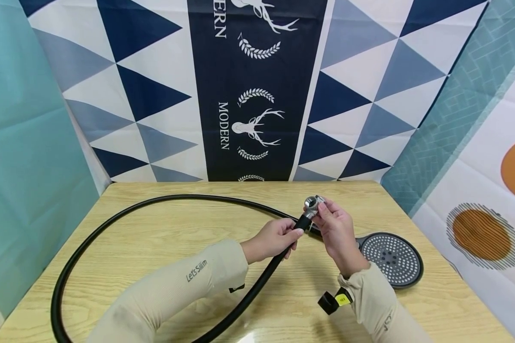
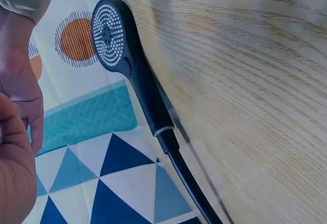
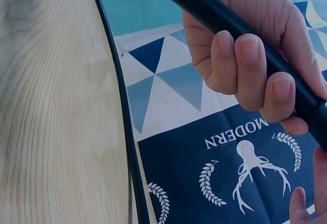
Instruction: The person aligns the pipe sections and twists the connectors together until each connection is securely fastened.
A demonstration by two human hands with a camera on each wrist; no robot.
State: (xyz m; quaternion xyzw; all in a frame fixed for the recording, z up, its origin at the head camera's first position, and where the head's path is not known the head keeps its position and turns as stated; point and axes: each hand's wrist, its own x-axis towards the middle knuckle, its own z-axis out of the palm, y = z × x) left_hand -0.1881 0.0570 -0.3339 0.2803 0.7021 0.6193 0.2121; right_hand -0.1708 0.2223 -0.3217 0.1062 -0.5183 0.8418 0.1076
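Note:
My left hand [image 1: 272,240] grips the black shower hose [image 1: 257,284] just below its end, fingers wrapped round it, as the right wrist view also shows. A silver metal fitting [image 1: 311,204] with a round threaded opening sits at that hose end, raised above the table. My right hand [image 1: 338,231] pinches the fitting from the right side between thumb and fingers. Behind the right forearm, a black shower head [image 1: 390,259] with a grey spray face lies on the table, its handle joined to the hose's other end. In the left wrist view the shower head [image 2: 108,35] shows whole.
The hose runs in a wide loop over the left of the wooden table [image 1: 167,228]. Patterned cloth [image 1: 251,95] hangs behind the table, with more hangings at both sides. A small black device with a yellow label [image 1: 342,299] is strapped at the right wrist.

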